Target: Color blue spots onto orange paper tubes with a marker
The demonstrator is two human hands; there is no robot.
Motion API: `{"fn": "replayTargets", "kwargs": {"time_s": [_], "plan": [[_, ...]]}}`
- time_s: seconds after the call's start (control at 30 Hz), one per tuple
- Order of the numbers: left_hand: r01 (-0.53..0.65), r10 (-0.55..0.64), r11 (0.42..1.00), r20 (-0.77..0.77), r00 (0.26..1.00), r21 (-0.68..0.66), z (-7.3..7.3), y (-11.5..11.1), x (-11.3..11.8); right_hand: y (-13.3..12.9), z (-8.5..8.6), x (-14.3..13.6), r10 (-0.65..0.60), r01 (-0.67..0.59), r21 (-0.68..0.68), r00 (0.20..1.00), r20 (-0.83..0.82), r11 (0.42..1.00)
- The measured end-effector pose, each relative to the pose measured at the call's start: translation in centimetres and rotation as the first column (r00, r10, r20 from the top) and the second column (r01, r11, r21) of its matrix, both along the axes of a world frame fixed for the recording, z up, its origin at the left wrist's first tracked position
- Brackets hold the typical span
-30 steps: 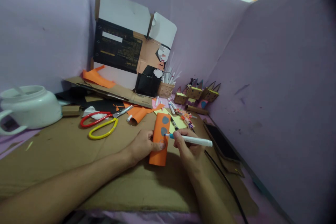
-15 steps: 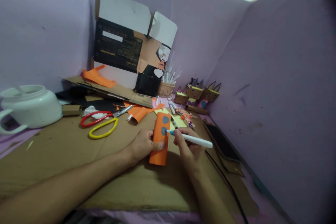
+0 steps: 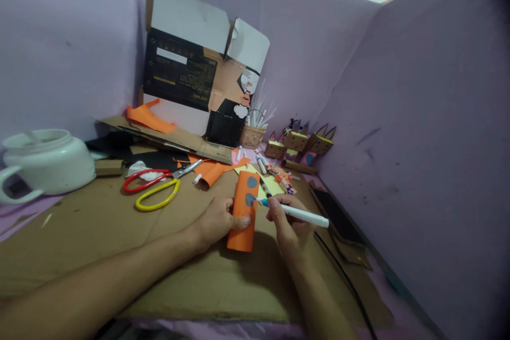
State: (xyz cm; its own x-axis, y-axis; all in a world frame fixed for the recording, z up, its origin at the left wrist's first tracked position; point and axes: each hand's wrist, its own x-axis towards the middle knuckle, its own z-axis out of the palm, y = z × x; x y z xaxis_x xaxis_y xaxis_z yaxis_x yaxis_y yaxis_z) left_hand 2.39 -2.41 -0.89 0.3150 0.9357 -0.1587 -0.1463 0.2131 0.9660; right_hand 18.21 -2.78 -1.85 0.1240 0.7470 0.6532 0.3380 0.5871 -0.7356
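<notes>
An orange paper tube [image 3: 242, 241] lies on the cardboard sheet, gripped at its left side by my left hand [image 3: 217, 223], the thumb pressed across its front. On the tube are two filled blue-grey spots and, below them, a circle outline partly under my thumb. My right hand [image 3: 289, 226] holds a white marker [image 3: 305, 215] with a blue tip end. Its nib is at the right edge of the middle spot; whether it touches I cannot tell. Red-and-yellow-handled scissors [image 3: 157, 202] lie to the left of my hands.
A white pot [image 3: 50, 164] stands far left. Behind are orange paper scraps [image 3: 213, 172], an unfolded printed box [image 3: 179, 69] and a basket of markers [image 3: 253, 135]. Small cardboard animal figures [image 3: 297, 141] sit back right. A black cable [image 3: 346, 276] runs along the right, near a dark flat object [image 3: 338, 215].
My right hand and the marker have shifted slightly right, the nib moving toward the edge of the middle spot. My left hand and the orange tube stay nearly in place.
</notes>
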Motion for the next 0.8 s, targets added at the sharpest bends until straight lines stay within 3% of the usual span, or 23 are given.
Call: {"fn": "replayTargets", "kwargs": {"time_s": [0.57, 0.8], "plan": [[-0.01, 0.01, 1.0, 0.012, 1.0, -0.001, 0.05, -0.08, 0.04, -0.17, 0.21, -0.29, 0.029, -0.031, -0.059, 0.999, -0.021, 0.998], [0.005, -0.005, 1.0, -0.001, 1.0, 0.005, -0.07, 0.0, 0.0, 0.11, -0.23, 0.0, 0.006, -0.006, -0.004, 1.0, 0.018, 1.0]]}}
